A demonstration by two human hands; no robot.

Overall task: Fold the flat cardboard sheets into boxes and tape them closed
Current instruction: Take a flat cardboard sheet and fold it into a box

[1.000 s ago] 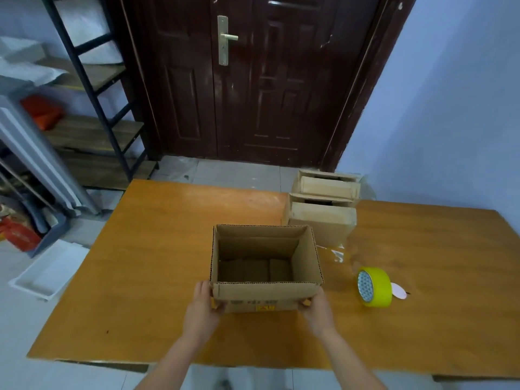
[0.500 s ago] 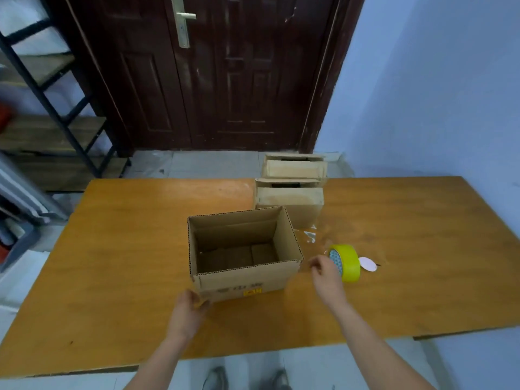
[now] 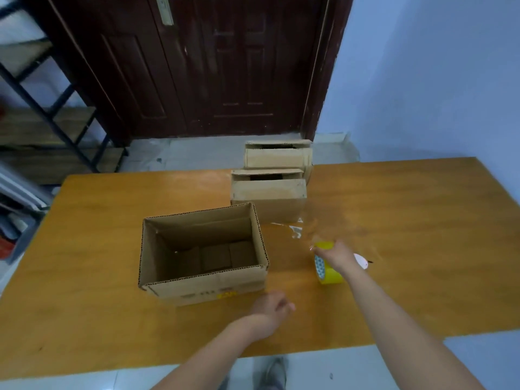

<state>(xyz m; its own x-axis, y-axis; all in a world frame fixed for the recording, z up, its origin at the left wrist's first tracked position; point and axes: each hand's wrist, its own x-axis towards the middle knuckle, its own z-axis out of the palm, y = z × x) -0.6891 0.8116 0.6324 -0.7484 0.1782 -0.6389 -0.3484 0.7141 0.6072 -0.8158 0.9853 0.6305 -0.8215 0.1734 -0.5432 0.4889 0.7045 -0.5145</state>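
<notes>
Cardboard box (image 3: 203, 253) left of my right hand (image 3: 336, 256) is standing untaped; fingers are apparently curling onto tape roll (image 3: 326, 263); left hand (image 3: 270, 308) is loosely curled, empty.

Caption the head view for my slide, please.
Right hand grips the yellow tape roll beside an open cardboard box.

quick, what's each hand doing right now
Left hand: fingers loosely curled, holding nothing, just in front of the open box.
Right hand: on top of the yellow tape roll, fingers curled over it.
</notes>
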